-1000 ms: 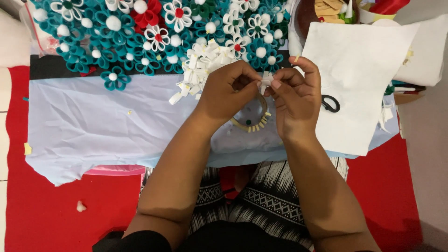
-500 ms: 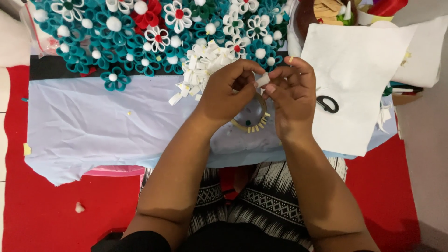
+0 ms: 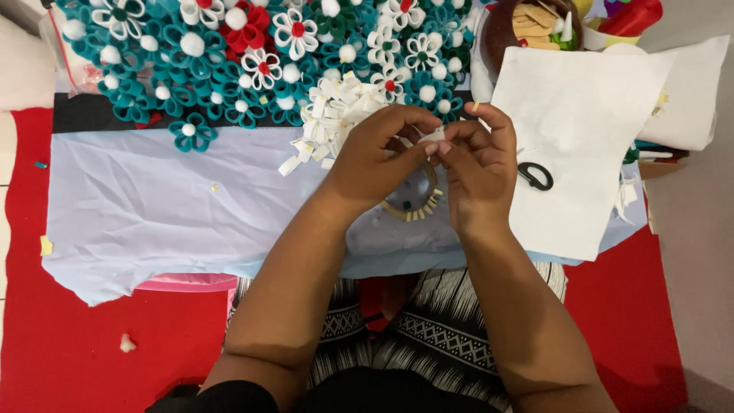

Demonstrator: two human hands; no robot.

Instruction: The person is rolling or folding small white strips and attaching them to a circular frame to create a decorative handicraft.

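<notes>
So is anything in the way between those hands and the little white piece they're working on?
Nothing visible. The left hand and right hand meet directly on the small white piece, pinching it above the pale blue cloth. The pile of white loops lies beside them.

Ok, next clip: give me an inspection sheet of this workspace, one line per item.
Surface: pale blue cloth spread over a red floor.
Job's things: small white strip pinched between both hands; heap of white loops beside them.
Clutter: teal, white and red flowers along the top; white sheet at right; scissors partly under it; bowl of bits.
Grippers: left hand and right hand meet fingertip to fingertip on the strip.
Cables: nothing seen.
Surroundings: patterned lap below; a white scrap on the floor.
</notes>
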